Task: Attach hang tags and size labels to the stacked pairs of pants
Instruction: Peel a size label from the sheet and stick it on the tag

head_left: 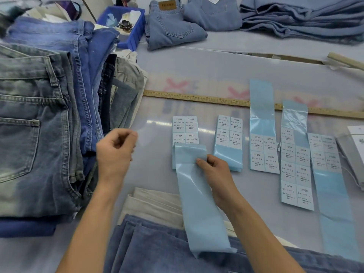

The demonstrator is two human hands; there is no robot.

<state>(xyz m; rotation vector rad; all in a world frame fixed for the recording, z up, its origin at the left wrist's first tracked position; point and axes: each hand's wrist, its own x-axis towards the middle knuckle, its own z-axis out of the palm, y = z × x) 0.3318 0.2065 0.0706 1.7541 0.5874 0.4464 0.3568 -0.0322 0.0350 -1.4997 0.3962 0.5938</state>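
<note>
Size labels (185,128) lie in strips across the worktop (216,66) at the centre of my view, white stickers printed 1103# on pale blue backing. My right hand (213,170) pinches the loose blue backing strip (199,203) of the leftmost sheet, fingers curled on its edge, and the strip trails down toward 6 o'clock over the pants in front of me. My left hand (115,152) hovers at 9 o'clock of that sheet with thumb and forefinger pressed together; I cannot tell whether a sticker sits between them. Four more label sheets (295,174) run off toward 3 o'clock. Stacked pants (39,125) in faded denim fill the 9 o'clock side. A blue pair (153,249) over a cream pair (151,205) lies at 6 o'clock. A wooden ruler (197,97) crosses above the labels, a blue bin (136,30) sits at 11 o'clock and folded light jeans (171,30) at 12 o'clock
</note>
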